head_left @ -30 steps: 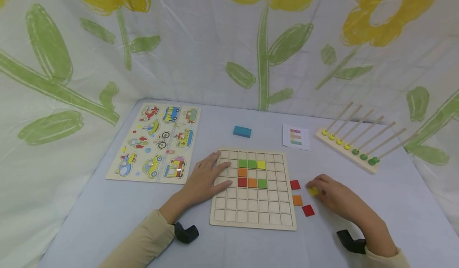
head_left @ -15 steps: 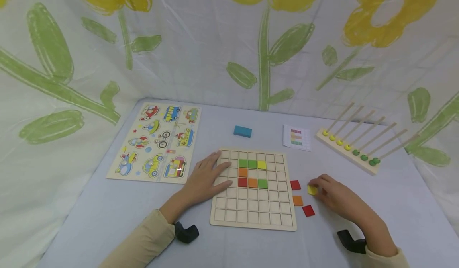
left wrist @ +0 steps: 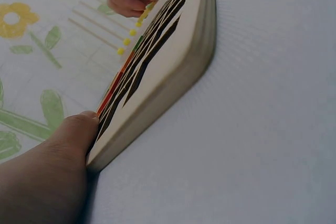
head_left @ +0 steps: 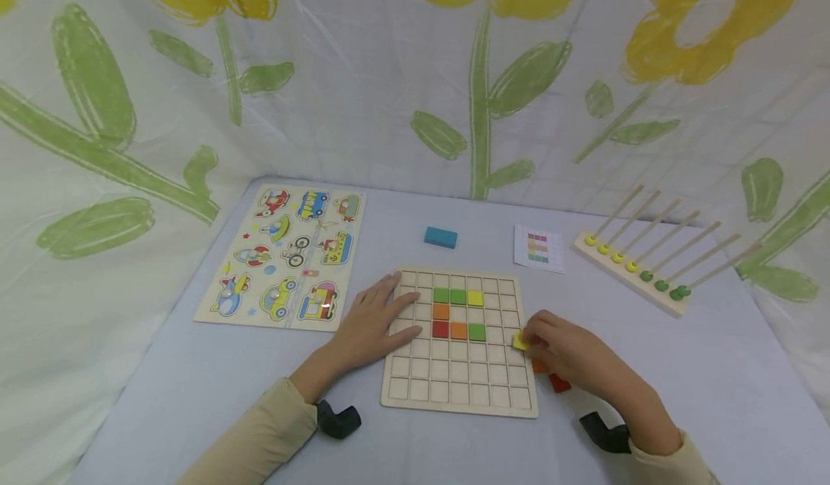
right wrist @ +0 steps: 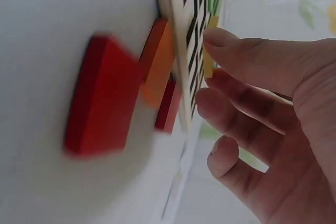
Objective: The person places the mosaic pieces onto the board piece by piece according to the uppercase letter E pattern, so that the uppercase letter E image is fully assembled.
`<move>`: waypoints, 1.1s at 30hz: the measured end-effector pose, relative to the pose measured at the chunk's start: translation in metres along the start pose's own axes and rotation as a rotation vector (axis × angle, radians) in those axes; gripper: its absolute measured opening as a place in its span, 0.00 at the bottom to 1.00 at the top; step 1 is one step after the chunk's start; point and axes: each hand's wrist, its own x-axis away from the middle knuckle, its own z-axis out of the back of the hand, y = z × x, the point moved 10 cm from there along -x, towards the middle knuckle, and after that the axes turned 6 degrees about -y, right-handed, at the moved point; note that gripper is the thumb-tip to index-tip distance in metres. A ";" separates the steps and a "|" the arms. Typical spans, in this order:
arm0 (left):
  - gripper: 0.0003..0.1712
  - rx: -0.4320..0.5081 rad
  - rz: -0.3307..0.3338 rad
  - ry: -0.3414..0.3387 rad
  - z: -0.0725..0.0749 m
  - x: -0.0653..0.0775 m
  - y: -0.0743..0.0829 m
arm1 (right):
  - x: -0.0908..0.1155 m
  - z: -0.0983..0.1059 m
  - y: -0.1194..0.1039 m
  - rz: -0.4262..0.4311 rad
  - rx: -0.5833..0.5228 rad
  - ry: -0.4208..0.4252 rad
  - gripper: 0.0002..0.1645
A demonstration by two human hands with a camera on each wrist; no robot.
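My right hand (head_left: 577, 355) pinches a yellow square tile (head_left: 519, 341) between thumb and fingers, over the right edge of a wooden grid board (head_left: 449, 391). In the right wrist view the thumb presses the face of the yellow tile (right wrist: 211, 66). My left hand (head_left: 364, 323) rests on the board's left edge with its fingers spread. Tiles sit in the board's cells: green ones (head_left: 457, 296), a yellow one (head_left: 475, 298), orange ones (head_left: 441, 312) and a red one (head_left: 440, 329). Beside the board lie two red tiles (right wrist: 102, 98) and one orange tile (right wrist: 156, 69), partly hidden by my right hand in the head view.
A printed pattern card (head_left: 540, 248) and a blue block (head_left: 441, 237) lie behind the board. On the left is a vehicle puzzle board (head_left: 279, 254). A wooden peg stand (head_left: 632, 276) with yellow and green beads stands at the back right.
My right hand has moved left with the yellow tile, from the tabletop to above the board's right edge. The left hand stays in place.
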 end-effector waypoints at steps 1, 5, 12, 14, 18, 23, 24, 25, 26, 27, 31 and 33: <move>0.36 0.000 0.000 0.000 0.000 0.000 0.000 | -0.003 0.000 -0.006 0.020 0.002 0.002 0.12; 0.36 0.003 0.001 -0.005 -0.001 0.000 -0.001 | -0.013 0.002 -0.029 0.096 0.003 0.005 0.10; 0.36 0.022 0.002 -0.010 0.000 0.000 -0.001 | -0.030 0.000 -0.069 0.240 0.024 0.011 0.09; 0.36 0.020 0.001 -0.008 0.000 0.000 -0.001 | -0.034 -0.003 -0.077 0.266 0.053 0.016 0.10; 0.36 0.018 -0.006 0.001 0.000 0.000 -0.001 | -0.042 -0.011 -0.089 0.298 0.074 -0.001 0.10; 0.36 0.024 0.007 -0.009 0.000 0.000 -0.001 | -0.050 -0.020 -0.102 0.325 0.066 -0.036 0.09; 0.36 0.025 0.011 -0.013 -0.001 0.000 -0.002 | -0.051 -0.021 -0.104 0.325 0.068 -0.038 0.09; 0.37 0.025 0.014 -0.019 -0.001 0.000 -0.002 | -0.052 -0.022 -0.105 0.324 0.076 -0.041 0.09; 0.37 0.025 0.016 -0.022 -0.001 0.000 -0.002 | -0.053 -0.023 -0.106 0.323 0.088 -0.043 0.09; 0.37 0.025 0.017 -0.025 -0.002 0.000 -0.002 | -0.054 -0.024 -0.107 0.320 0.093 -0.044 0.09; 0.37 0.026 0.020 -0.031 -0.002 -0.001 -0.002 | -0.056 -0.024 -0.110 0.312 0.109 -0.049 0.09; 0.36 0.025 0.019 -0.030 -0.002 -0.001 -0.003 | -0.058 -0.025 -0.111 0.311 0.115 -0.053 0.09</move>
